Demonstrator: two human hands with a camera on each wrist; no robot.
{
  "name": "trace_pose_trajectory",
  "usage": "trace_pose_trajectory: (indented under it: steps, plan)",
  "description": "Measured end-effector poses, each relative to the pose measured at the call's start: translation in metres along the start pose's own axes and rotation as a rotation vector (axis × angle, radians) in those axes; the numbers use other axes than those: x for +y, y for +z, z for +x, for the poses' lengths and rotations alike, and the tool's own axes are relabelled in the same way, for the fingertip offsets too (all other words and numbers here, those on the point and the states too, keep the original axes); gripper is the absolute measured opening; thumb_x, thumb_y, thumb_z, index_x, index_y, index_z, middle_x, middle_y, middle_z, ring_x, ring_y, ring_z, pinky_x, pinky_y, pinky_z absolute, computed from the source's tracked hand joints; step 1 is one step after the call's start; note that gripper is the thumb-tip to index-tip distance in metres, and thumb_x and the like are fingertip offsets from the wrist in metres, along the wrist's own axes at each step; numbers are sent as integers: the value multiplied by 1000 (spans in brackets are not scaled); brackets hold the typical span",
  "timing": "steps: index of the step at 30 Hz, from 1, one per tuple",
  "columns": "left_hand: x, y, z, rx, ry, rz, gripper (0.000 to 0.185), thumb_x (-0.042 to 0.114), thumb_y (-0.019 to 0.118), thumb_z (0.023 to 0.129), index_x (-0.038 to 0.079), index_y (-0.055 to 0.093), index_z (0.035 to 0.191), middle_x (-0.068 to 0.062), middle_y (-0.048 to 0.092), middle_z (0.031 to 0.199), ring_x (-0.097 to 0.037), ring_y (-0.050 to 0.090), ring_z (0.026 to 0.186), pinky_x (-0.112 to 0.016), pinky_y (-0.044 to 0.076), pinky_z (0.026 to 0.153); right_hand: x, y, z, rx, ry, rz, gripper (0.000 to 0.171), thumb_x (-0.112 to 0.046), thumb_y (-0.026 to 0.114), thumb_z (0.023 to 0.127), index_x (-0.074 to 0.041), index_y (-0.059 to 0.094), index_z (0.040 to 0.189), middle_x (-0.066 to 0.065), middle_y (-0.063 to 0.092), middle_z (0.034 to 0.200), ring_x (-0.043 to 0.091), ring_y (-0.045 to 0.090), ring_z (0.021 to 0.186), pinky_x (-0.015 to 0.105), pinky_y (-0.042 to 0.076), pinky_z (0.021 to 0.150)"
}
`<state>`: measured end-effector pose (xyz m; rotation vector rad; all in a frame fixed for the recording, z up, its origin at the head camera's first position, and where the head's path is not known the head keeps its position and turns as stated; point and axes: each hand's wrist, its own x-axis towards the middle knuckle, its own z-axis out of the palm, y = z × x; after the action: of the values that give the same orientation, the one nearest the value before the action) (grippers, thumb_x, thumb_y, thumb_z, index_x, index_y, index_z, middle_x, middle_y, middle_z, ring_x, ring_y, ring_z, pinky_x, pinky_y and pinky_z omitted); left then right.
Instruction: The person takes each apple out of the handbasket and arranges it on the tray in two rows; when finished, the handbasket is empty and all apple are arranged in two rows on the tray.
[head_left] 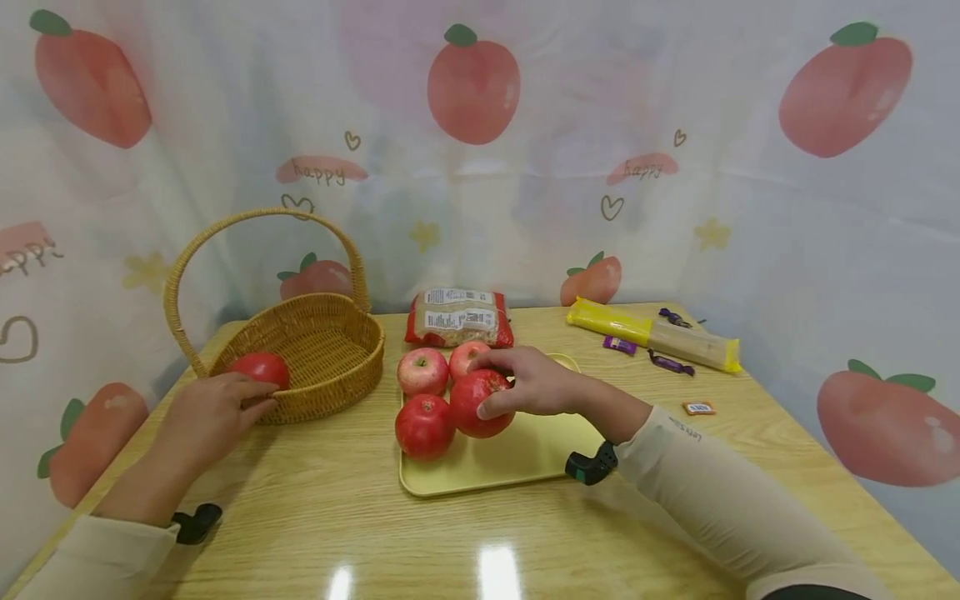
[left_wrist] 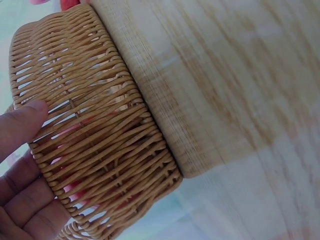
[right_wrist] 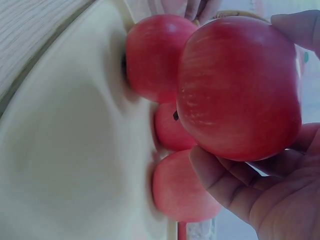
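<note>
My right hand [head_left: 501, 385] grips a dark red apple [head_left: 480, 404] just above the pale yellow tray [head_left: 517, 462]; in the right wrist view my fingers [right_wrist: 235, 185] curl round that apple [right_wrist: 240, 85]. Three more red apples [head_left: 422, 371] [head_left: 467, 357] [head_left: 424, 427] lie on the tray's left part, also seen beside the tray surface [right_wrist: 65, 150]. My left hand [head_left: 238, 400] rests with straight fingers [left_wrist: 20, 125] against the outer wall of the wicker basket [left_wrist: 95, 120]. One red apple [head_left: 258, 367] lies inside the basket [head_left: 322, 350], just behind the rim.
A red-edged food packet [head_left: 459, 317] lies behind the tray. A long yellow packet [head_left: 652, 333], purple sweets [head_left: 618, 344] and a small orange sachet [head_left: 697, 407] lie at the back right. The wooden table [head_left: 337, 517] is backed by a peach-print curtain.
</note>
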<state>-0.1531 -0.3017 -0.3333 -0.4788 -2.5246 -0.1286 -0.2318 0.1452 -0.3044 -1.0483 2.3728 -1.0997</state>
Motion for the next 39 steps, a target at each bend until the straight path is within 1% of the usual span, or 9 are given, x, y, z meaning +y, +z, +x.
trace_pose_trajectory:
  steps: [2,7,12,14,18,22,31,39]
  plan:
    - [0,0,-1,-1,0,-2,25,19,91,76,9,83,98,-12,79,92,-40,73,88,-61,57,75,4,0,0,-4,1,-1,51,-35,77,86,-20,63,133,2,67,121,22,64,108,35,61,83]
    - [-1,0,-2,5,6,-2,25,18,91,76,9,83,98,-13,79,92,-40,74,88,-61,57,75,13,2,0,3,1,-42,48,-38,76,86,-22,65,129,-1,69,116,20,65,104,34,60,82]
    - [-1,0,-2,-1,-1,-2,24,19,91,76,10,83,97,-12,79,92,-40,74,88,-62,57,76,17,5,-2,2,13,-46,52,-37,77,87,-18,66,134,-2,71,114,17,66,102,32,60,83]
    - [-1,1,-2,6,6,-1,24,19,91,76,10,83,97,-12,79,91,-39,74,87,-61,57,75,18,6,-2,1,15,-48,52,-37,77,87,-17,67,134,-2,72,112,15,67,101,32,60,83]
    - [-1,2,-1,22,18,-1,25,19,92,74,9,83,96,-12,79,90,-39,74,86,-60,58,74,22,9,-1,-4,15,-42,44,-38,78,87,-17,68,125,-3,72,109,15,66,100,32,59,83]
    - [-1,2,-1,24,21,-1,25,19,92,74,9,83,96,-12,79,90,-39,74,85,-60,58,73,26,12,0,-8,35,-28,38,-38,77,86,-18,68,117,-4,71,106,16,66,98,33,59,83]
    - [-1,2,-1,45,32,0,25,18,93,73,10,83,94,-12,79,89,-39,74,84,-60,57,73,32,14,2,-11,64,-29,41,-39,79,84,-18,70,119,-5,72,105,16,65,98,34,58,84]
    - [-2,3,-1,43,34,3,26,18,93,72,9,83,95,-12,79,89,-39,74,84,-60,57,72,35,15,3,-24,94,-23,43,-41,79,86,-19,71,121,-6,72,108,15,65,101,34,57,86]
